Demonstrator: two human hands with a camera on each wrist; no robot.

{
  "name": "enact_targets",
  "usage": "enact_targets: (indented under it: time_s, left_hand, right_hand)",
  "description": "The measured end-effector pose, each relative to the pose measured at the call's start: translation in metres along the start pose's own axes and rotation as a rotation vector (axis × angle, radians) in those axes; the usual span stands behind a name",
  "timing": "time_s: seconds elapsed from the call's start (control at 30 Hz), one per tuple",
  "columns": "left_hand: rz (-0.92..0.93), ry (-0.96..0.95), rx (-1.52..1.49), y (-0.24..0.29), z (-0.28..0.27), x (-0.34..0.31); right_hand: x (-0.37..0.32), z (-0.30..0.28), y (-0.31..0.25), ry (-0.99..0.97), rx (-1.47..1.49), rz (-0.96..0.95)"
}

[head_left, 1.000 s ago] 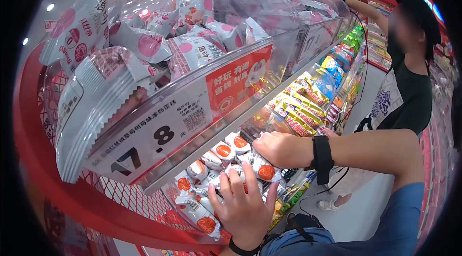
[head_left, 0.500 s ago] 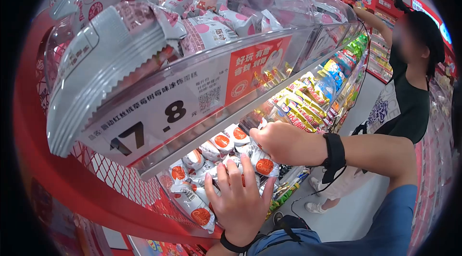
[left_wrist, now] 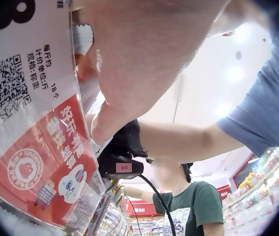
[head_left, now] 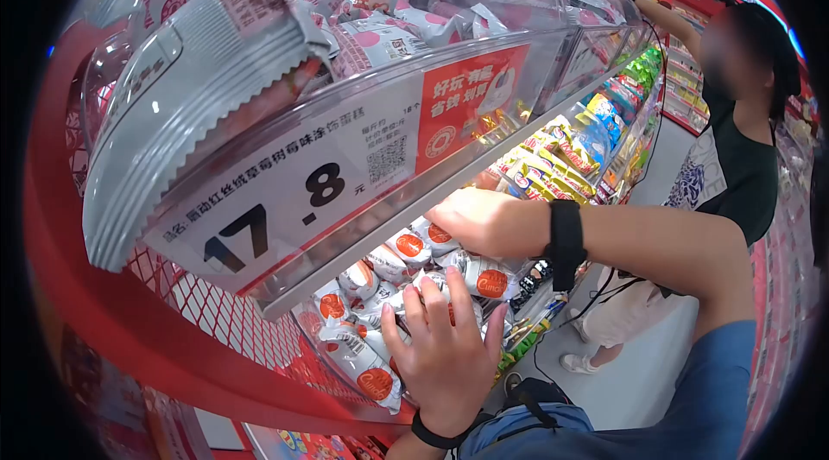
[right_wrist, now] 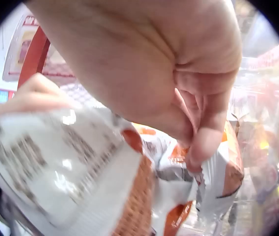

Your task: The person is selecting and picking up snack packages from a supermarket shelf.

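White snack packets with round orange labels [head_left: 376, 384] fill the lower bin in the head view. My left hand [head_left: 445, 365] rests palm down over them, fingers spread and fairly straight. My right hand [head_left: 484, 222] reaches in from the right, its fingertips hidden at the upper bin's lower edge. The right wrist view shows my right hand's thumb and finger pinching the crimped end of a white and orange packet [right_wrist: 216, 182]. Close to that camera lies a large white packet [right_wrist: 51, 167], with part of my left hand behind it.
Above hangs a clear bin with a price card [head_left: 285, 201] and pink-white packets [head_left: 380, 45]. Red mesh and a red rim [head_left: 173, 356] curve round the left. Yellow packets [head_left: 544, 171] lie beyond my right hand. Another person [head_left: 725, 140] stands at the right.
My right hand has shifted up and left, closer under the upper bin's edge. My left hand stays spread on the packets, while the head view has shifted slightly.
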State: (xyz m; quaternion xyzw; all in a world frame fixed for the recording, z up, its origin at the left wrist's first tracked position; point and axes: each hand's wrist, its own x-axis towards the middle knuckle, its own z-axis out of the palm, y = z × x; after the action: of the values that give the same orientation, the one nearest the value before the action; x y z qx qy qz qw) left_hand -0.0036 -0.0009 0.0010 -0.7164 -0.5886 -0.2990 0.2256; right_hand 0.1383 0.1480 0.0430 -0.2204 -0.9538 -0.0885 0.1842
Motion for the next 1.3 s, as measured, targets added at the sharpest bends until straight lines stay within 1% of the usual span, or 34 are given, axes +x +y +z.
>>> enact_targets:
  time_s: [0.03,0.07,0.1,0.17,0.27,0.37,0.4,0.5,0.6,0.7,0.73,0.83,0.87,0.97,1.0,1.1,1.2,1.3]
  left_hand:
    - [-0.004,0.0,-0.002,0.0,0.0,0.0]
    - [-0.007,-0.003,-0.003,0.0,0.001,-0.001]
    - [-0.011,-0.004,-0.006,0.0,0.001,0.0]
    - [-0.013,-0.004,-0.009,-0.001,0.001,-0.001]
    - [-0.016,-0.004,-0.013,-0.001,0.002,0.0]
    - [-0.017,-0.01,-0.012,0.001,0.001,-0.002]
    - [-0.016,-0.006,-0.009,0.0,0.002,0.0]
    - [-0.008,0.001,0.002,0.0,0.002,0.001]
    - [-0.001,0.004,0.012,0.0,0.002,0.001]
    - [0.002,-0.002,0.014,-0.001,0.004,0.0]
    - [0.003,-0.003,0.019,-0.002,0.004,0.0]
    - [-0.002,-0.006,0.019,0.001,0.003,0.001]
    - [-0.001,-0.008,0.019,0.001,0.003,0.001]
    - [0.0,-0.014,0.024,0.001,0.003,0.001]
    - [0.0,-0.01,0.02,0.001,0.003,0.0]
    - [0.008,0.001,0.017,0.002,0.003,0.002]
    - [0.018,-0.006,0.027,0.001,0.0,0.001]
    - [0.005,-0.03,0.018,0.002,0.001,0.001]
  right_hand:
    - [0.001,-0.013,-0.004,0.059,0.004,-0.02]
    - [0.003,-0.029,-0.008,-0.147,0.01,0.071]
    - [0.01,-0.047,-0.017,-0.227,-0.064,0.099]
    - [-0.002,-0.061,-0.018,-0.283,-0.195,0.014]
    - [-0.028,-0.055,-0.02,-0.352,0.012,0.167]
    - [-0.031,-0.037,-0.014,-0.188,0.062,0.095]
    - [-0.028,-0.042,-0.017,-0.346,0.01,0.129]
    - [-0.033,-0.036,-0.02,-0.318,0.074,0.146]
    - [-0.033,-0.038,-0.021,-0.32,0.083,0.11]
    - [-0.04,-0.057,-0.025,-0.203,0.188,0.127]
    - [-0.031,-0.078,-0.034,-0.466,0.215,0.313]
    - [-0.04,-0.068,-0.058,-0.248,0.135,0.269]
    - [-0.042,-0.059,-0.06,-0.235,0.213,0.273]
    - [-0.043,-0.049,-0.06,-0.06,0.226,0.304]
    - [-0.041,-0.049,-0.057,-0.106,0.267,0.323]
    - [-0.038,-0.05,-0.054,-0.183,0.247,0.339]
    - [-0.034,-0.066,-0.046,-0.214,0.28,0.366]
    - [-0.035,-0.071,-0.044,-0.298,0.209,0.334]
